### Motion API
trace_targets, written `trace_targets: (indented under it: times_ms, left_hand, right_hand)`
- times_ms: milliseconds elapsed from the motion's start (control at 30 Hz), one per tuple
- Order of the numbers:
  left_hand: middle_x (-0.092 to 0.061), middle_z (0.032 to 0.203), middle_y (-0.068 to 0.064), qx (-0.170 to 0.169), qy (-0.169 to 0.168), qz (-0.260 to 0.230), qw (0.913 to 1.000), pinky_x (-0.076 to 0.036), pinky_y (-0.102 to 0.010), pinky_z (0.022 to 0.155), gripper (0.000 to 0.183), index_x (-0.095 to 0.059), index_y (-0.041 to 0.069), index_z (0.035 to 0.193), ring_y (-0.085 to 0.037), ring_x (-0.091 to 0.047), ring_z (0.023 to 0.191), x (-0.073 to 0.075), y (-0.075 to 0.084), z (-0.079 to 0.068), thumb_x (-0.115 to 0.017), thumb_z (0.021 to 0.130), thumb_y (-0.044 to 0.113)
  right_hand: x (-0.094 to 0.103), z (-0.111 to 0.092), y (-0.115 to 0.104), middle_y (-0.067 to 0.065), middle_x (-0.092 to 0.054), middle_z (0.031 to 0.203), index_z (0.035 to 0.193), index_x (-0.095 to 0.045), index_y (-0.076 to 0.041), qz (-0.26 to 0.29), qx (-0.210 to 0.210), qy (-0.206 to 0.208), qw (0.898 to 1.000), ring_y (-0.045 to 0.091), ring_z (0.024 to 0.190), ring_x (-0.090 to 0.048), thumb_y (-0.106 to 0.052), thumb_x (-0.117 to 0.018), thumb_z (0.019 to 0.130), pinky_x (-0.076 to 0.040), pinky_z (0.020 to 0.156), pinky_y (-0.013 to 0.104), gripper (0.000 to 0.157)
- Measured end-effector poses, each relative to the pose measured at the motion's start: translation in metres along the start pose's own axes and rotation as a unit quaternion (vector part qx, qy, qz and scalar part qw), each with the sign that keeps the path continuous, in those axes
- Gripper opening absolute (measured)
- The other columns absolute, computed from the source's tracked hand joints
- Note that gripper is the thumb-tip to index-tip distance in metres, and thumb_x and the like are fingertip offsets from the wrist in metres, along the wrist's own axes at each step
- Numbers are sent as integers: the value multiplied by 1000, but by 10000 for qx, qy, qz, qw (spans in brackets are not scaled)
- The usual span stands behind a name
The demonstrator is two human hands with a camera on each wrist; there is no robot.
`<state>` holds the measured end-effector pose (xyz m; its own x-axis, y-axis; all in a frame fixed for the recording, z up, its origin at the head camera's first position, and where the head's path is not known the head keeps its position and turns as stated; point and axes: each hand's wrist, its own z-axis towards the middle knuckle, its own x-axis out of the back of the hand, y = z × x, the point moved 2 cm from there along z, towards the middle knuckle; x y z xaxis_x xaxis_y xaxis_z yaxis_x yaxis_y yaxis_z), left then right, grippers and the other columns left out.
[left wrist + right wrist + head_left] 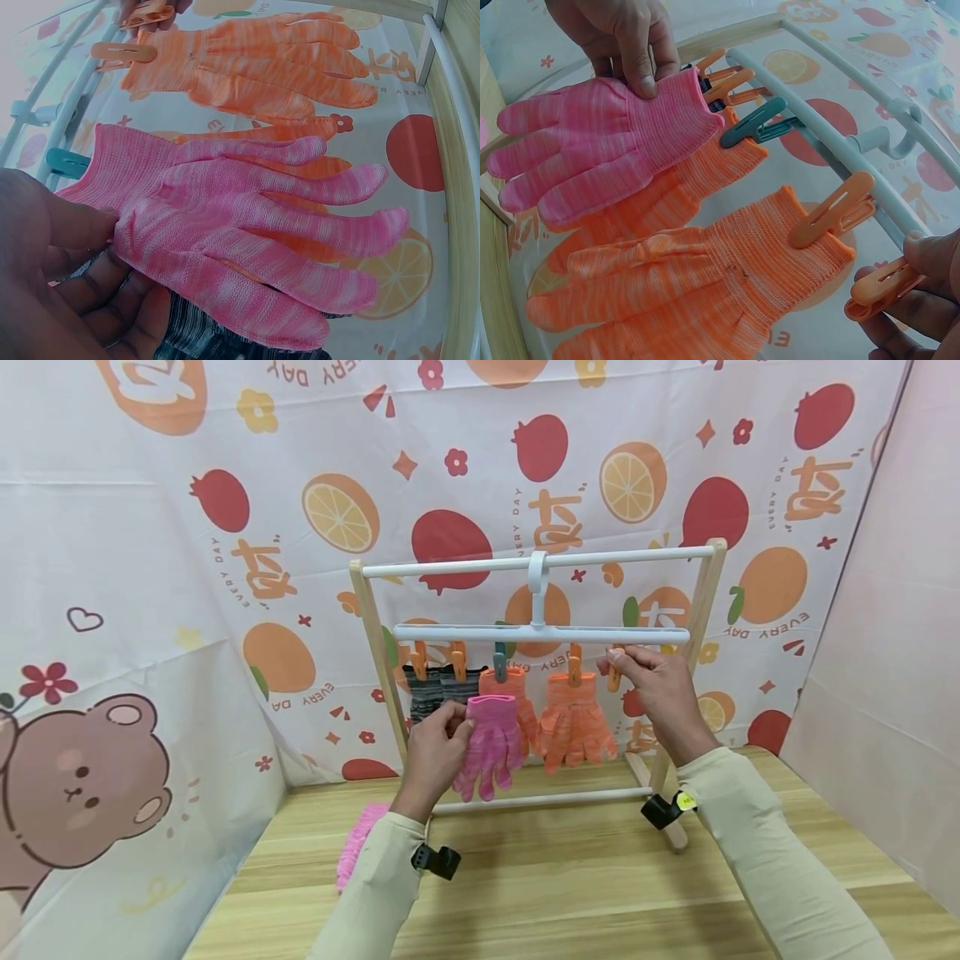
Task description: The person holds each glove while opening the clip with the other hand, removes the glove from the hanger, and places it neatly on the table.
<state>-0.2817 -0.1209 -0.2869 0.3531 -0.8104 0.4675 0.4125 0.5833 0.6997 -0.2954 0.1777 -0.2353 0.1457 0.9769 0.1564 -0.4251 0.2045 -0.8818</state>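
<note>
My left hand [437, 750] pinches a pink knit glove [491, 739] by its cuff edge, its fingers hanging down in front of the rack. At the right end of the hanger bar [600, 634], my right hand [660, 689] grips an orange clip [885, 286] between thumb and fingers. An orange glove [735, 262] hangs from another orange clip [832, 210] beside it. Behind the pink glove, a second orange glove [517, 697] hangs from a teal clip [754, 122]. Dark grey gloves [442, 687] hang from orange clips at the left, partly hidden by the left hand.
A wooden rack with a white top rail [450, 567] stands on the wooden table [540, 877], the hanger hooked on it. Another pink knit item [360, 843] lies on the table at the left, partly behind the left sleeve. A fruit-print cloth [420, 468] covers the back.
</note>
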Motion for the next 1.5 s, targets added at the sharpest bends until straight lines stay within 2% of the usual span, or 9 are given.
trace_targets:
  times_ms: [667,867,1033,1500]
  left_hand:
    - [-62,79,-3,200,-74,-40,9998,-45,-34,62,9,-70,11,102,-19,-55,69,6,-9,-2,-65,100,18]
    - [-62,80,-3,214,-41,53,9997,-45,-34,64,9,-70,11,102,-20,-54,70,10,-12,-3,-65,100,19]
    - [-62,81,-3,230,-5,51,9997,-45,-35,65,9,-70,10,102,-20,-54,71,13,-14,-4,-66,99,17]
    - [-63,81,-4,253,17,81,9996,-46,-34,66,8,-70,9,102,-19,-55,72,20,-22,-7,-65,99,15]
  right_hand:
    - [0,1,1,16,-73,116,122,-72,-1,-68,-4,23,10000,16,121,-59,-41,-64,100,-38,106,41,47]
    - [0,1,0,11,-75,114,122,-72,-1,-41,-9,37,10000,15,123,-59,-42,-65,99,-38,107,43,47]
    - [1,0,0,6,-76,111,122,-72,-1,-26,-30,56,10000,14,124,-58,-43,-65,99,-38,105,39,48]
    - [0,0,0,7,-76,109,121,-73,-2,57,78,0,10000,16,124,-60,-41,-65,99,-38,109,43,46]
